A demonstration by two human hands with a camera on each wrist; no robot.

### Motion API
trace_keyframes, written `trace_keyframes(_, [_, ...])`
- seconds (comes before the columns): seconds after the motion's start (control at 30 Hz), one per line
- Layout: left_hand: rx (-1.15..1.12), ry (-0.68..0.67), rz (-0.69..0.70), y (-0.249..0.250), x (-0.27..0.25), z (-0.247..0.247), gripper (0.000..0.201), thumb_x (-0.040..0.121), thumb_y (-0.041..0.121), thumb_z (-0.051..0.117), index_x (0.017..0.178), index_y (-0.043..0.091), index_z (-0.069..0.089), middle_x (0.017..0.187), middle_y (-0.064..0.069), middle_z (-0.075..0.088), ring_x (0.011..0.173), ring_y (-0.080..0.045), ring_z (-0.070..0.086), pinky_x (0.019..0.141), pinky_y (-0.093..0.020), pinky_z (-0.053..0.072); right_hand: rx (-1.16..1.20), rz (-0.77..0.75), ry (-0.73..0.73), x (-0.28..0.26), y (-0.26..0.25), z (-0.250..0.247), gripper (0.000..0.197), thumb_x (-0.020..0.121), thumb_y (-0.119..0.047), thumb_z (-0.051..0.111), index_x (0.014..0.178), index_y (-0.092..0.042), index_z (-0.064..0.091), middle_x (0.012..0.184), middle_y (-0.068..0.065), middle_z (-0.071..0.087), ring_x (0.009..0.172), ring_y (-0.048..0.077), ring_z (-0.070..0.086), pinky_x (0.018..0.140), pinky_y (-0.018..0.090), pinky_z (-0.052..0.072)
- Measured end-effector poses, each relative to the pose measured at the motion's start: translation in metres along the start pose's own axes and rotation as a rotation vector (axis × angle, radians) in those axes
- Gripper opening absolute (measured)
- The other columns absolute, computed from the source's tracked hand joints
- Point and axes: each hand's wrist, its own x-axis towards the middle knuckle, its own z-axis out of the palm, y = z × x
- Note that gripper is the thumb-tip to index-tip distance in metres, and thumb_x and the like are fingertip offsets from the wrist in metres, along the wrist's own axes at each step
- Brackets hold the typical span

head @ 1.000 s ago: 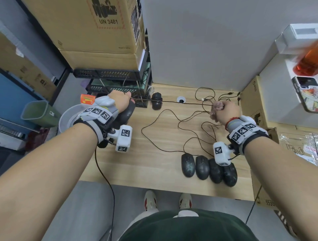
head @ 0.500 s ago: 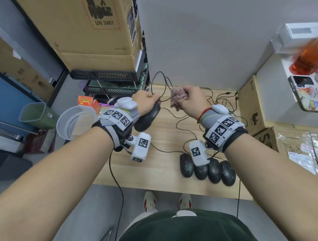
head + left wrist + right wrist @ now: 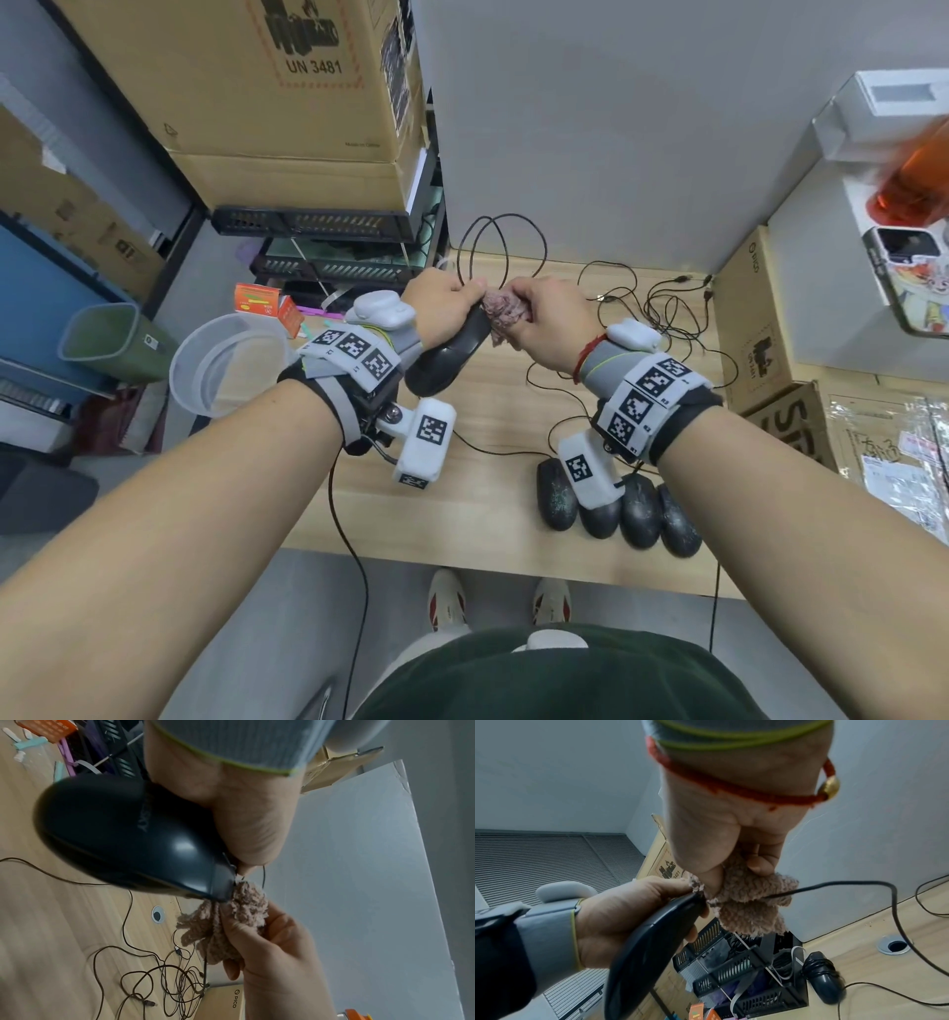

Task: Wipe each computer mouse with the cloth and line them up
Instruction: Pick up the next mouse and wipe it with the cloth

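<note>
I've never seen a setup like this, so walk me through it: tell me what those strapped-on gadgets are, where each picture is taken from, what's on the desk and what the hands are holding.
No machine here: a person works with bare hands, wearing cameras. The big picture comes from a head camera looking down. The other two come from cameras strapped to each wrist, in bands with black-and-white square markers, looking along the hand.

The left hand grips a black wired mouse held above the wooden desk. The right hand holds a bunched pinkish fluffy cloth against the mouse's front end, where its cable comes out.

On the desk, four black mice lie side by side near the front edge, with loose cables tangled behind them. The right wrist picture shows another mouse, cable wrapped round it, beside black trays.
</note>
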Motion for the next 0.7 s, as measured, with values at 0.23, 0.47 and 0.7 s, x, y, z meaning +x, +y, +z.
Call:
trace_keyframes(0.23, [-0.046, 0.072, -0.107, -0.009, 0.002, -0.01, 0.05, 0.103, 0.037, 0.05, 0.082, -0.004, 0.07, 0.085, -0.02, 0.065, 0.08, -0.028, 0.053, 0.069, -0.032, 0.035, -0.091, 0.109, -0.052, -0.001, 0.026, -0.001, 0.019, 0.088, -0.025, 0.065, 0.07, -0.025, 0.061, 0.063, -0.004, 0.063, 0.071, 0.027, 0.063, 0.071, 0.038, 0.054])
trace_keyframes(0.47, [0.052, 0.132, -0.249, -0.047, 0.019, -0.045, 0.046, 0.103, 0.037, 0.045, 0.076, 0.005, 0.063, 0.084, -0.011, 0.061, 0.083, -0.03, 0.055, 0.073, -0.032, 0.034, -0.16, 0.364, 0.018, -0.016, 0.071, -0.02, 0.014, 0.087, -0.016, 0.056, 0.074, -0.015, 0.061, 0.071, 0.004, 0.067, 0.076, 0.031, 0.061, 0.069, 0.032, 0.048])
trace_keyframes(0.7, [0.052, 0.155, -0.332, -0.065, 0.023, -0.058, 0.034, 0.103, 0.036, 0.044, 0.086, 0.01, 0.06, 0.093, -0.01, 0.064, 0.087, -0.029, 0.056, 0.083, -0.033, 0.044, -0.107, 0.602, 0.143, -0.014, 0.086, -0.033, 0.012, 0.08, -0.02, 0.061, 0.075, -0.014, 0.07, 0.07, 0.007, 0.071, 0.075, 0.03, 0.068, 0.074, 0.038, 0.058])
